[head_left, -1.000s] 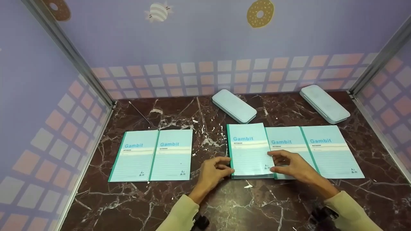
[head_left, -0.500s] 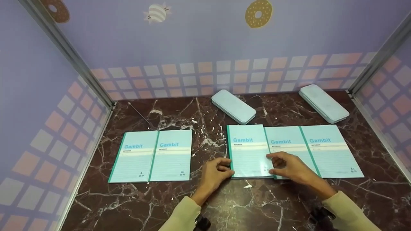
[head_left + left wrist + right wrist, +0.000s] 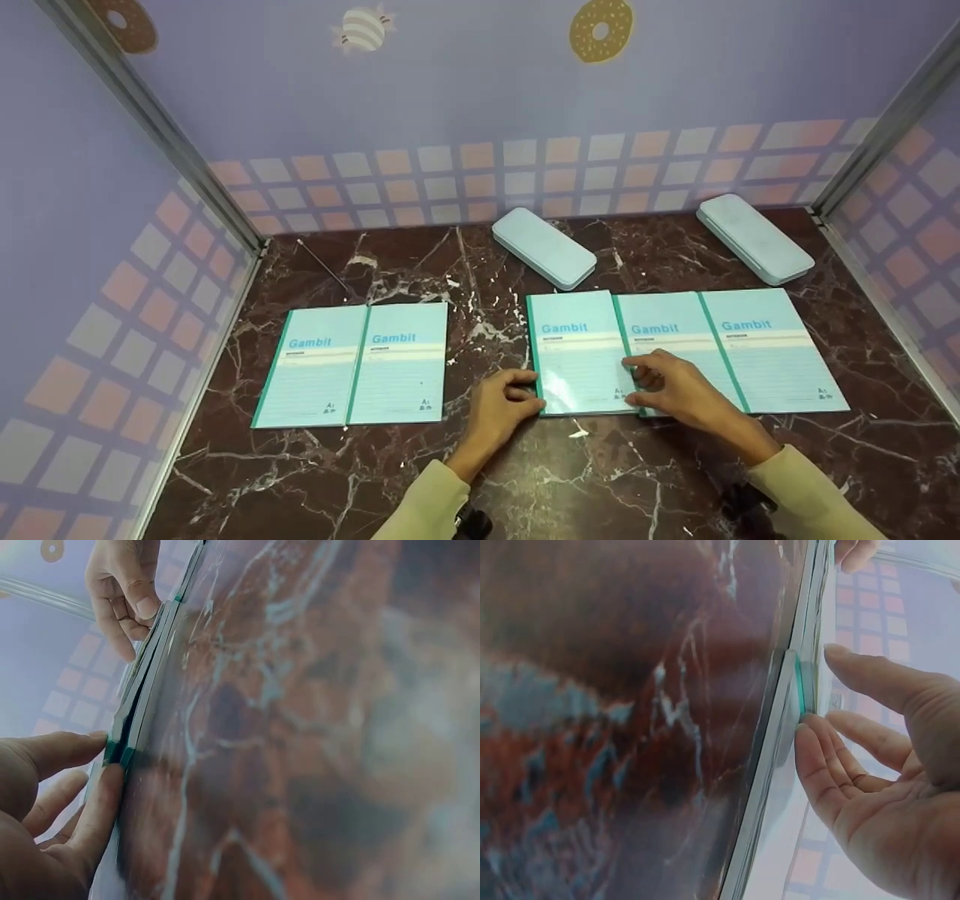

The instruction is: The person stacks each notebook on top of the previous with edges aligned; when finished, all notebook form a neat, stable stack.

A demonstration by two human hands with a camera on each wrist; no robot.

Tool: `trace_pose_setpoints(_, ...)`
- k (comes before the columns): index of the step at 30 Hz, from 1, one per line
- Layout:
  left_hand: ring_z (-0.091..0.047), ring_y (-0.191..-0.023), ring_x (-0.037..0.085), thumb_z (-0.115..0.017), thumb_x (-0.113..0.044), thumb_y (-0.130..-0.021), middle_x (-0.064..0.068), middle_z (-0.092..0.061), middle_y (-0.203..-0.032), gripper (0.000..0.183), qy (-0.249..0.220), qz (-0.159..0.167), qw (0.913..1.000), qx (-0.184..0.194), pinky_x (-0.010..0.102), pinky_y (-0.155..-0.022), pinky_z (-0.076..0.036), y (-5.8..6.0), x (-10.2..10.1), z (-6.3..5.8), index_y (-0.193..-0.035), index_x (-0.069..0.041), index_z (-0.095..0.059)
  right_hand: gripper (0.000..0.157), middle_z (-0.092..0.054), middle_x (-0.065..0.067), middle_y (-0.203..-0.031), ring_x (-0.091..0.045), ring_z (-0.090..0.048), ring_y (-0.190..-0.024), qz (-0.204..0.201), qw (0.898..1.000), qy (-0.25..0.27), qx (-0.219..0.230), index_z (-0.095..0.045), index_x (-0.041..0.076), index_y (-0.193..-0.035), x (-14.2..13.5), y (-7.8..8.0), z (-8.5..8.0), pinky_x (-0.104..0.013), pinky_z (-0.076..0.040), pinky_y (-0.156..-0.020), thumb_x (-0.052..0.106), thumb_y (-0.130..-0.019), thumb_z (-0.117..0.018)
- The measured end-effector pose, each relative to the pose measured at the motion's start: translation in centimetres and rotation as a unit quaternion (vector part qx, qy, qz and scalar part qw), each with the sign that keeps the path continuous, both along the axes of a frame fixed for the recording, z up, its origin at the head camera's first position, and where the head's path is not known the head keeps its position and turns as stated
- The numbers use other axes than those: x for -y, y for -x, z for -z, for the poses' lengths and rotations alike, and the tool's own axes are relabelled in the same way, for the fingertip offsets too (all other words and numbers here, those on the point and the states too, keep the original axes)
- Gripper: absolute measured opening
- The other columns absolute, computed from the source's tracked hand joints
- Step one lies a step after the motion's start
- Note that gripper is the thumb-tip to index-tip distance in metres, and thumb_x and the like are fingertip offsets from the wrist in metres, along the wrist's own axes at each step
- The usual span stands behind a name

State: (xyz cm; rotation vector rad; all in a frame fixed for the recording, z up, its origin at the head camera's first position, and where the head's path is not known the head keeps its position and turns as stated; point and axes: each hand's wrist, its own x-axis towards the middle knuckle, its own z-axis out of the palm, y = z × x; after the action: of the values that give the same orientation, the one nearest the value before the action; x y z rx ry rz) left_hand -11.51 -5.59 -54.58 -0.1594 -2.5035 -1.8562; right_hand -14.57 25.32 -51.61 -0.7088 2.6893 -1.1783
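Observation:
A pale blue "Gambit" notebook (image 3: 577, 360) with a green spine lies on another notebook, the two nearly lined up. My left hand (image 3: 499, 412) touches the spine side with thumb and fingertips. In the left wrist view, fingertips (image 3: 112, 776) meet the green spine ends (image 3: 120, 754), where a narrow gap parts the two notebooks. My right hand (image 3: 679, 390) is at the opposite long edge, over the neighbouring notebook (image 3: 667, 315). In the right wrist view its fingertips (image 3: 810, 724) are by the green spine beneath, with the thumb (image 3: 840, 652) spread apart.
A third notebook (image 3: 772, 352) lies at the right of the row. Two more notebooks (image 3: 319, 367) lie side by side at left. Two pale pencil cases (image 3: 544, 247) and a thin stick (image 3: 322, 264) are at the back. Walls border the dark marble table (image 3: 420, 480).
The top notebook has slid and settled toward me, covering the lower notebook's front edge that showed earlier. Both hands keep about the same place at its sides.

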Motion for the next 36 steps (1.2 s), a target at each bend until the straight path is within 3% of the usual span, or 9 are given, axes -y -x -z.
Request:
trace_pose_setpoints(8,-0.078,-0.09,0.023,-0.09,0.001,-0.082,0.013,-0.079,-0.101,0.037,-0.012,-0.013,0.9998,0.008,0.027,-0.076,-0.063,0.1,-0.4,-0.3,-0.117,-0.002,-0.08,0.062,-0.062,-0.006,-0.099,-0.022,-0.062,-0.087,-0.005,1.0,-0.007,0.007,-0.061,-0.016,-0.138,0.1,0.3,0.3,-0.034,-0.057,-0.075,0.009,-0.088,-0.088)
trace_pose_setpoints(13,-0.077,-0.096,0.027,-0.088,0.004,-0.081,0.016,-0.078,-0.11,0.038,-0.065,-0.023,0.9965,0.049,0.03,-0.079,-0.064,-0.1,-0.5,-0.7,-0.119,-0.002,-0.08,0.064,-0.061,-0.006,-0.1,-0.021,-0.061,-0.087,-0.005,1.0,-0.005,0.008,-0.059,-0.016,-0.14,0.1,0.5,0.4,-0.034,-0.057,-0.075,0.01,-0.088,-0.088)
trace_pose_setpoints(20,-0.076,-0.102,0.031,-0.083,0.007,-0.082,0.017,-0.075,-0.118,0.038,-0.144,-0.041,0.9827,0.109,0.032,-0.081,-0.063,-0.5,-0.7,-1.2,-0.12,0.003,-0.077,0.064,-0.061,-0.006,-0.099,-0.02,-0.06,-0.086,-0.007,1.0,-0.006,0.001,-0.059,-0.016,-0.14,0.1,0.5,0.7,-0.034,-0.057,-0.074,0.008,-0.088,-0.088)
trace_pose_setpoints(29,-0.074,-0.103,0.03,-0.08,0.008,-0.084,0.02,-0.075,-0.117,0.038,-0.185,-0.04,0.9739,0.124,0.031,-0.08,-0.063,-0.5,-0.9,-1.4,-0.122,0.007,-0.074,0.065,-0.06,-0.006,-0.102,-0.02,-0.061,-0.088,0.001,1.0,-0.003,0.019,-0.058,-0.015,-0.142,0.1,0.2,0.6,-0.032,-0.057,-0.076,0.011,-0.09,-0.087)
trace_pose_setpoints(36,-0.075,-0.096,0.028,-0.081,0.01,-0.081,0.016,-0.076,-0.11,0.035,-0.164,-0.059,0.9786,0.11,0.03,-0.077,-0.062,-0.5,-1.2,-1.1,-0.115,0.005,-0.077,0.063,-0.06,-0.006,-0.101,-0.019,-0.06,-0.088,0.005,1.0,0.003,0.014,-0.06,-0.015,-0.14,0.1,0.1,0.7,-0.031,-0.057,-0.076,0.009,-0.089,-0.087)
